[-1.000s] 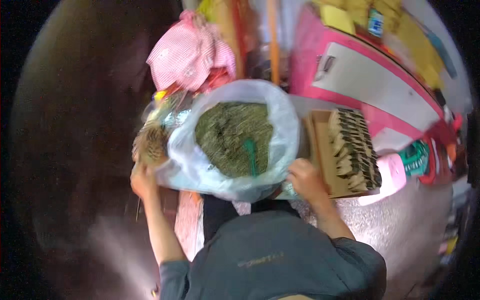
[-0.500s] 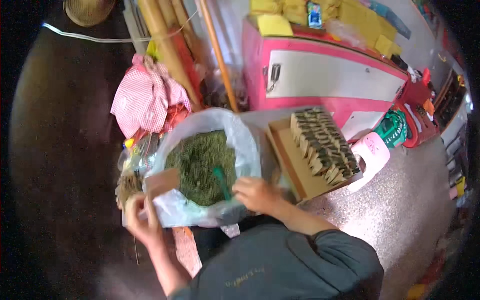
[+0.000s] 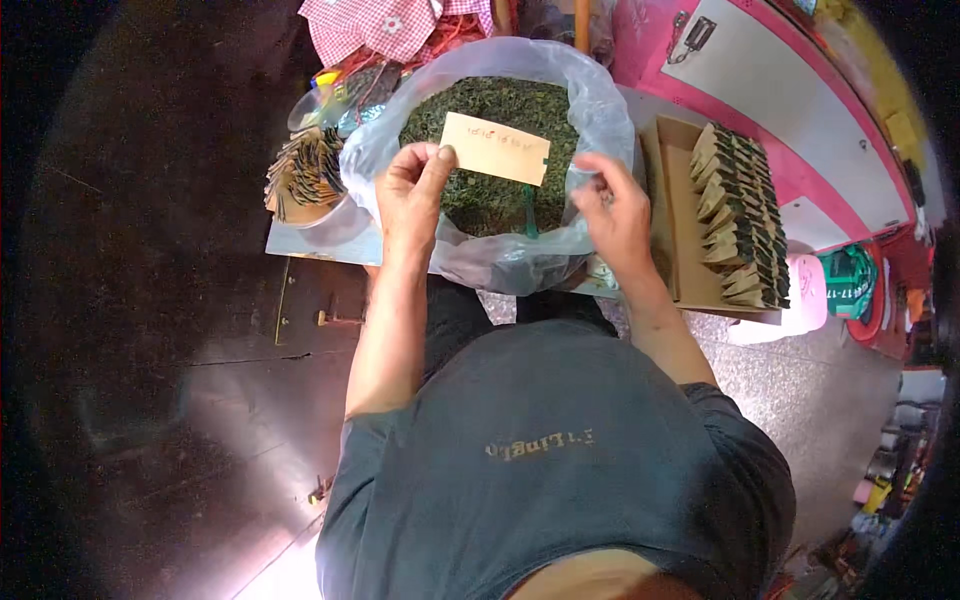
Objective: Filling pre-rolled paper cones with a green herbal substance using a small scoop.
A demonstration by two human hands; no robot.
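Note:
My left hand (image 3: 412,200) pinches the left end of a small flat brown paper packet (image 3: 488,148), held level above a broad mass of dried green leaves (image 3: 480,208). The leaves fill a container lined with a clear plastic bag (image 3: 598,92). Past the packet's right end, my right hand (image 3: 618,215) hovers over the bag's right rim, fingers loosely bent and apart, with nothing seen in them. A green scoop-like tool (image 3: 530,212) stands in the leaves, its upper part behind the packet.
To the right, an open cardboard box (image 3: 683,285) holds rows of dark-ended paper packets (image 3: 742,215). At left, more packets (image 3: 305,172) fill a round tub. A pink cabinet (image 3: 800,90) rises beyond the box, and a pink plastic stool (image 3: 803,290) stands beside it.
The view has shifted and tilted down. My left hand has brought the paper packet from the bag's left edge to over the leaves. My right hand has come away from the green tool.

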